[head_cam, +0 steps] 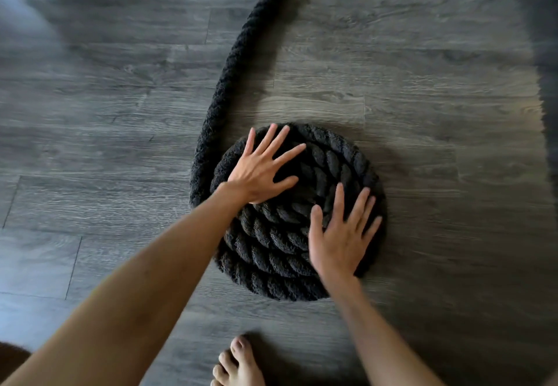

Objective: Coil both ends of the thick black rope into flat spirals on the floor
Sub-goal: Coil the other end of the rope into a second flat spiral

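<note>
Head camera looks down on a flat spiral [271, 253] of thick black rope [238, 53] lying on the grey plank floor [105, 114]. Left hand [259, 171] and right hand [338, 234] both rest flat on it, fingers spread, gripping nothing. The uncoiled run leaves the spiral's left edge and stretches away up the frame, so the left hand is likely nearer for the next wrap.

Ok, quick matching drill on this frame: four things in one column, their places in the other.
1 left hand
2 right hand
3 loose rope tail
4 bare foot

A on the floor, bottom edge
B flat on the coil, lower right
C curving from coil's left to top edge
D flat on coil, upper left

Pairs: 1-D, 2-B, 3-C, 4-A
</note>
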